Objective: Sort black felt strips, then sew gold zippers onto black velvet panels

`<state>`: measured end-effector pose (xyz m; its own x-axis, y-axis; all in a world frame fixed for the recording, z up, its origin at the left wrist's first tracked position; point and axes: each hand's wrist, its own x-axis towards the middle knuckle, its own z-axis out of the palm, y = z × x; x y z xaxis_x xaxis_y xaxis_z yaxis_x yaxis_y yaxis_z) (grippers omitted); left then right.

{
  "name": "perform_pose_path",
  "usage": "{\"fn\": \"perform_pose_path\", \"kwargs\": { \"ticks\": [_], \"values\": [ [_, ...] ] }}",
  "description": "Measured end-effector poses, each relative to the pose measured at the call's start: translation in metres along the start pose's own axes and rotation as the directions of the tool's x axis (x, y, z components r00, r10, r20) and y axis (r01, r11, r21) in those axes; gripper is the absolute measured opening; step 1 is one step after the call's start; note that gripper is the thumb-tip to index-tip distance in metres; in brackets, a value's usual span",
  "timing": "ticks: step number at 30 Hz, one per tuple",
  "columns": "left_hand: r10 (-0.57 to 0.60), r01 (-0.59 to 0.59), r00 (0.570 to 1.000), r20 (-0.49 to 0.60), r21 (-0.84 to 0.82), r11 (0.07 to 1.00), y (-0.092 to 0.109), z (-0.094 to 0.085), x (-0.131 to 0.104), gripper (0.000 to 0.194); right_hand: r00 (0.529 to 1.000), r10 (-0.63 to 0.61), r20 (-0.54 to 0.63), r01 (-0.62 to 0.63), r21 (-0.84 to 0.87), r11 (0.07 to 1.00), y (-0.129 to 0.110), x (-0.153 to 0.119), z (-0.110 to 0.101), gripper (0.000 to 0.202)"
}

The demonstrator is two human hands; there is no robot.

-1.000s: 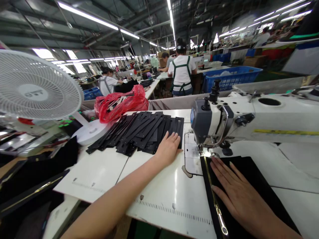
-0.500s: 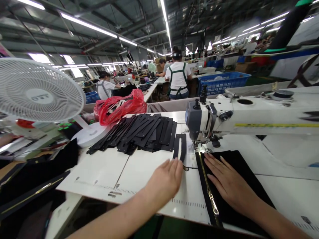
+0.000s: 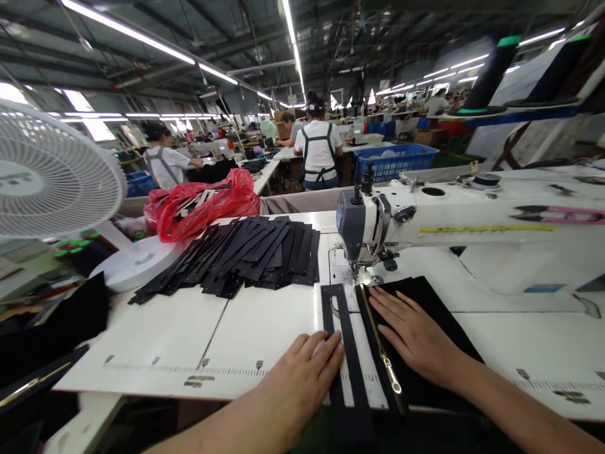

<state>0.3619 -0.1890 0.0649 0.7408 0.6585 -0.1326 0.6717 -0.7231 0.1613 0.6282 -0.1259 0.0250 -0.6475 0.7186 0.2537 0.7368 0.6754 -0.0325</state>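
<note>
My left hand (image 3: 309,372) has its fingers together on a black strip with a long slot (image 3: 358,384). The strip lies lengthwise towards me, and its near end hangs past the table edge. My right hand (image 3: 420,337) lies flat, fingers stretched, on a black fabric piece (image 3: 432,302). Along that piece's left side runs a gold zipper (image 3: 375,325), with its metal pull (image 3: 391,376) at the near end. The far end of the zipper is at the needle area of the white sewing machine (image 3: 363,227). Further left lies a heap of black slotted strips (image 3: 255,255).
A white fan (image 3: 47,183) stands at the left, beside a red plastic bag (image 3: 203,205). More black zippered fabric (image 3: 38,378) is at the lower left. Pink-handled snips (image 3: 562,213) rest on the machine. Beyond are a blue crate (image 3: 397,164) and co-workers (image 3: 319,148).
My left hand has drawn the slotted strip towards me, from beside the machine's needle area to the table's front edge. My right hand stays flat on the fabric. The view has shifted right.
</note>
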Motion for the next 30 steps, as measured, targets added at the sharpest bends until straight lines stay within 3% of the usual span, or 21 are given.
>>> {"fn": "perform_pose_path", "kwargs": {
  "ticks": [5, 9, 12, 15, 21, 24, 27, 28, 30],
  "values": [
    [-0.033, 0.029, 0.989, -0.146, -0.032, 0.999, -0.002, 0.005, 0.003, 0.081, 0.999, 0.034, -0.022, -0.035, -0.031, 0.999, -0.005, -0.001, 0.003, 0.047],
    [0.073, -0.031, 0.957, -0.281, 0.151, 0.988, -0.002, 0.031, 0.005, 0.078, 0.997, 0.063, -0.052, -0.066, -0.051, 0.997, -0.009, -0.002, 0.006, 0.048],
    [0.172, -0.055, 0.920, -0.351, 0.321, 0.946, 0.001, 0.048, -0.004, 0.054, 0.997, 0.058, -0.048, -0.062, -0.078, 0.995, -0.010, -0.003, 0.006, 0.047],
    [0.187, -0.044, 0.881, -0.434, 0.318, 0.947, 0.001, 0.053, -0.010, 0.034, 0.998, 0.042, -0.052, -0.047, -0.101, 0.994, -0.008, -0.002, 0.006, 0.048],
    [0.225, -0.157, 0.838, -0.497, 0.176, 0.972, -0.009, 0.034, -0.006, 0.031, 0.996, 0.024, -0.081, -0.030, -0.075, 0.997, -0.005, 0.001, 0.008, 0.050],
    [0.093, -0.120, 0.818, -0.567, -0.010, 0.993, -0.017, 0.013, 0.002, 0.037, 0.995, 0.050, -0.080, -0.053, -0.036, 0.998, -0.006, 0.003, 0.008, 0.048],
    [0.018, -0.140, 0.758, -0.652, -0.134, 0.981, -0.021, 0.002, 0.025, 0.040, 0.993, 0.087, -0.076, -0.086, 0.018, 0.996, -0.008, 0.003, 0.008, 0.045],
    [0.038, -0.176, 0.753, -0.657, -0.146, 0.974, -0.021, 0.003, 0.036, 0.040, 0.994, 0.087, -0.073, -0.085, 0.035, 0.996, -0.008, 0.003, 0.008, 0.045],
    [0.115, -0.244, 0.792, -0.600, -0.139, 0.960, -0.020, 0.009, 0.058, 0.037, 0.995, 0.067, -0.069, -0.063, 0.056, 0.996, -0.007, 0.001, 0.008, 0.045]
  ]
}}
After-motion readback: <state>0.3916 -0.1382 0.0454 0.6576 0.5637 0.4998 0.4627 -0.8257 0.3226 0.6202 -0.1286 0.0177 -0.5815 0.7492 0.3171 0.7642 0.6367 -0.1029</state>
